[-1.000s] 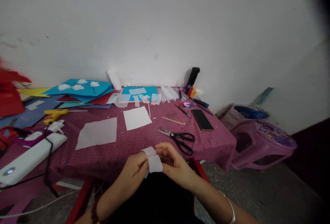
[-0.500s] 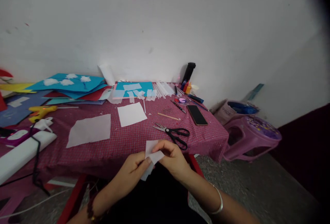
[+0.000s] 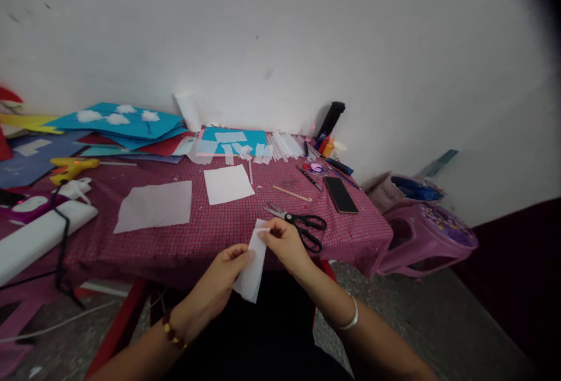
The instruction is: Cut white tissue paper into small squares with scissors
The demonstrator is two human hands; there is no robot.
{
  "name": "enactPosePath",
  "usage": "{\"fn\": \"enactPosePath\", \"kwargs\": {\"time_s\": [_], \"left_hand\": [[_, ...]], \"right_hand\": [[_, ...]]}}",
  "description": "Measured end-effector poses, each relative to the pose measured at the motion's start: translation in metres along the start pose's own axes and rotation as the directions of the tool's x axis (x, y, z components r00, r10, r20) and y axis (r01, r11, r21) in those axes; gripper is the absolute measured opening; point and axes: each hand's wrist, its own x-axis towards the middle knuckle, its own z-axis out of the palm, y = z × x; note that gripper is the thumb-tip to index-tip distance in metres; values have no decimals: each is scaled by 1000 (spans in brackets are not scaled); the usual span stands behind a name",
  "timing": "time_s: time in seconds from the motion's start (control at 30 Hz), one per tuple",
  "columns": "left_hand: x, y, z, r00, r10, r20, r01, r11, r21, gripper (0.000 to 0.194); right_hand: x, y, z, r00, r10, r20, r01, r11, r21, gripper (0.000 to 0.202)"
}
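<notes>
A folded strip of thin white paper (image 3: 253, 273) hangs between my hands, just in front of the table edge. My left hand (image 3: 223, 276) pinches its left side about halfway up. With thumb and fingers, my right hand (image 3: 284, 243) grips the strip near its top. Black-handled scissors (image 3: 302, 220) lie on the table just beyond my right hand, partly covered by it. Farther back are a white square sheet (image 3: 228, 184) and, to its left, a larger thin translucent sheet (image 3: 155, 207).
On the checked tablecloth (image 3: 219, 232) lie a phone (image 3: 340, 195), a wooden stick (image 3: 291, 193), a yellow glue gun (image 3: 72, 169) and a white roll (image 3: 41, 238). Blue sheets (image 3: 127, 121) are stacked at the back left. A pink stool (image 3: 427, 241) stands at the right.
The paper, earlier bunched and bent between my fingers, now hangs as a longer, flatter strip. My right hand has moved up along it, and the view has shifted slightly.
</notes>
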Motion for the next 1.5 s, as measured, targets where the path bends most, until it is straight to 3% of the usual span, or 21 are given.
{"fn": "enactPosePath", "kwargs": {"time_s": [0.1, 0.17, 0.23, 0.3, 0.4, 0.5, 0.6, 0.7, 0.83, 0.9, 1.0, 1.23, 1.5], "left_hand": [[3, -8, -2, 998, 22, 53, -13, 986, -167, 25], [4, -10, -2, 996, 13, 88, 4, 981, -196, 25], [3, -10, -2, 998, 16, 67, -8, 993, -120, 26], [1, -6, -3, 993, 117, 2, -117, 993, 16, 27], [-4, 3, -6, 935, 353, -28, -336, 911, 240, 47], [-6, 9, -8, 905, 424, 19, -407, 854, 325, 63], [-5, 6, -8, 940, 337, -47, -320, 923, 212, 65], [-7, -4, -7, 981, 160, -109, -166, 985, -43, 45], [-10, -15, -12, 999, -26, 34, 36, 941, -335, 16], [-7, -18, -16, 989, -100, 105, 134, 907, -400, 17], [2, -23, -19, 977, -160, 140, 208, 864, -459, 28], [16, -42, -19, 949, -289, 128, 314, 817, -484, 29], [34, -57, -28, 968, -195, 155, 243, 881, -406, 13]], "right_hand": [[3, 9, 3, 1000, 8, 12, -8, 999, -37, 19], [4, 13, 4, 1000, 2, 21, -1, 999, -48, 17], [4, 14, 5, 1000, -11, 29, 12, 999, -47, 16], [3, 13, 6, 999, -29, 36, 31, 999, -41, 16], [0, 5, 7, 997, -61, 53, 63, 998, -24, 16], [1, -5, 7, 987, -145, 76, 150, 987, -64, 12], [7, -8, 7, 965, -247, 88, 261, 936, -235, 8], [14, 0, 7, 966, -225, 124, 255, 896, -363, 7], [17, 15, 6, 982, -93, 162, 146, 924, -354, 6], [17, 18, 5, 984, -37, 172, 93, 939, -331, 5], [21, 18, 2, 983, 18, 183, 36, 958, -285, 10], [24, 9, -6, 974, 108, 198, -66, 976, -209, 17], [11, 5, -18, 957, 166, 236, -129, 978, -167, 24]]}}
